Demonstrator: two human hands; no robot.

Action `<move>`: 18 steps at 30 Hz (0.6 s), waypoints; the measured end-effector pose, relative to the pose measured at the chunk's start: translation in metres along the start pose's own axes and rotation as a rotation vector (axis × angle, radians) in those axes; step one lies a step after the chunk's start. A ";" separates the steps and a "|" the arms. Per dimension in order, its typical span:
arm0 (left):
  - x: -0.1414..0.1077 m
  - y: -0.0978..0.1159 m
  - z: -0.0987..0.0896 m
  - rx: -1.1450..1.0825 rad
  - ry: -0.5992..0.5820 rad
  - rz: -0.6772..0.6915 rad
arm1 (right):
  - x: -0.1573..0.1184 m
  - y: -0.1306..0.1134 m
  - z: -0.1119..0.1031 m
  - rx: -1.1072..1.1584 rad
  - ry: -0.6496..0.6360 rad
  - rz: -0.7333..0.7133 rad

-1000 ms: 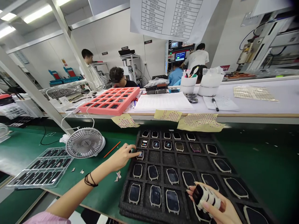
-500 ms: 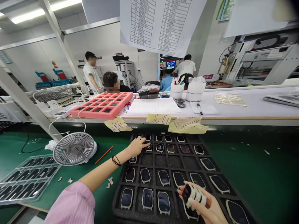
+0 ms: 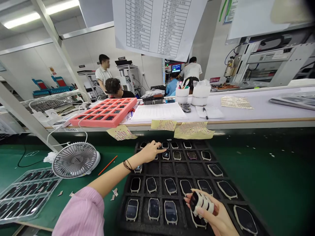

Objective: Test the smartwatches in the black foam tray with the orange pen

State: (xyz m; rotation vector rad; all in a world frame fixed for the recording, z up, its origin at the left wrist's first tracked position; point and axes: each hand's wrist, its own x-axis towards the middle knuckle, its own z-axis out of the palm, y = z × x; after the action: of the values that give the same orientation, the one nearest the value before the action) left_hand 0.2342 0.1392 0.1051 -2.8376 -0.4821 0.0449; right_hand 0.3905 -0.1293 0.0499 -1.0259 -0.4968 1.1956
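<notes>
A black foam tray (image 3: pixel 169 168) holds rows of strapless smartwatches in its compartments. My left hand (image 3: pixel 152 151) reaches over its far rows, fingers stretched out and holding nothing. One fingertip is at the lit smartwatch (image 3: pixel 166 155) in the second row; whether it touches the screen I cannot tell. The hand partly covers the watches beneath it. Above the near right of the tray, my right hand (image 3: pixel 215 213) is closed around a stack of several smartwatches (image 3: pixel 202 202), held on edge with pale cases and dark screens. Below it, another smartwatch (image 3: pixel 199 221) is partly hidden.
A white fan (image 3: pixel 76 160), an orange stick (image 3: pixel 107 165) and a clear tray of dark parts (image 3: pixel 29 193) are on the left of the green bench. On the shelf stand a pink foam tray (image 3: pixel 105 122), paper sheets (image 3: pixel 158 112) and white cups (image 3: pixel 201 95). People are beyond.
My left hand has moved a little to the right along the far rows. My right hand keeps its hold on the stack. The whole view has shifted slightly.
</notes>
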 end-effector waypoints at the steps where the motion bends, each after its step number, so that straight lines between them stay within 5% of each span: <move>1: 0.007 0.003 0.002 0.001 0.002 0.011 | 0.000 0.000 0.000 0.004 0.001 -0.003; 6: 0.017 0.013 0.012 0.006 -0.008 0.056 | -0.002 -0.004 0.004 0.013 0.005 -0.002; 11: -0.015 0.005 0.010 -0.019 -0.031 0.064 | -0.002 -0.005 0.003 -0.004 -0.021 0.031; 18: -0.037 -0.016 0.010 -0.021 -0.041 -0.101 | -0.001 -0.007 0.003 0.021 -0.034 0.063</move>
State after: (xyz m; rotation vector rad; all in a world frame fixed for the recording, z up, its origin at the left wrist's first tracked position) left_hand 0.1936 0.1439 0.0993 -2.8335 -0.6376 0.0792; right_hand 0.3912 -0.1296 0.0577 -1.0105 -0.4807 1.2736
